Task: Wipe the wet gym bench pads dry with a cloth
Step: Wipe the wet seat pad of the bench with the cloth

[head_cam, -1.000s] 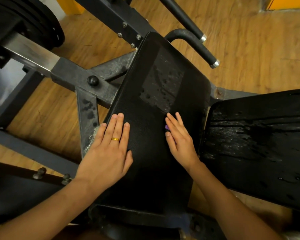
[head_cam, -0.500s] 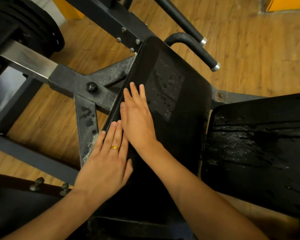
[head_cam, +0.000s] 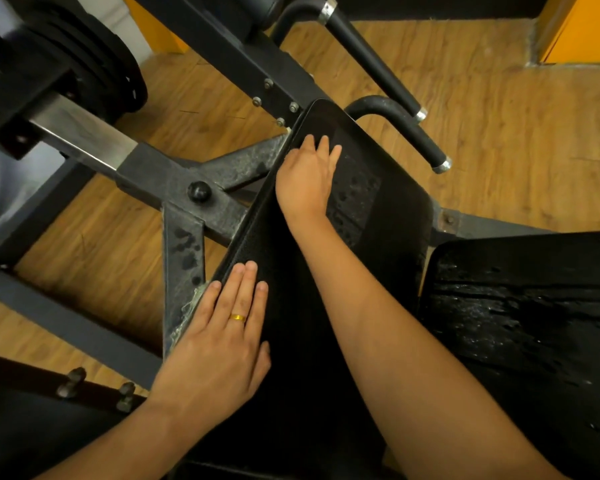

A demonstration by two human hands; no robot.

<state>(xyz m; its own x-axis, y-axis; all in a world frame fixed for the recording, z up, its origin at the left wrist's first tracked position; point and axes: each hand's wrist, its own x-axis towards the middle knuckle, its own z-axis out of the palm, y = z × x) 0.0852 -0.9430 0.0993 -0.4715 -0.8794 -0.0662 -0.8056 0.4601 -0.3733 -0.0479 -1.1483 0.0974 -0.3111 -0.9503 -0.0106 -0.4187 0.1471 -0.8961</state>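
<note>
A long black back pad [head_cam: 388,216] runs up the middle of the view, with water droplets [head_cam: 355,192] on its upper centre. My right hand [head_cam: 305,181] lies flat near the pad's top left edge with its fingers straight. No cloth shows under it. Fingers straight, my left hand [head_cam: 222,341], which wears a gold ring, presses flat on the pad's lower left edge. To the right sits a black seat pad [head_cam: 534,323], streaked and beaded with water.
The dark steel machine frame [head_cam: 174,181] runs left of the back pad, with black weight plates [head_cam: 94,74] at the upper left. Two padded handles [head_cam: 399,133] stick out beyond the pad's top. Wooden floor [head_cam: 516,133] surrounds the machine.
My right hand has slid from the pad's middle right across to its left side and then up to the top left edge. My left hand has stayed in place.
</note>
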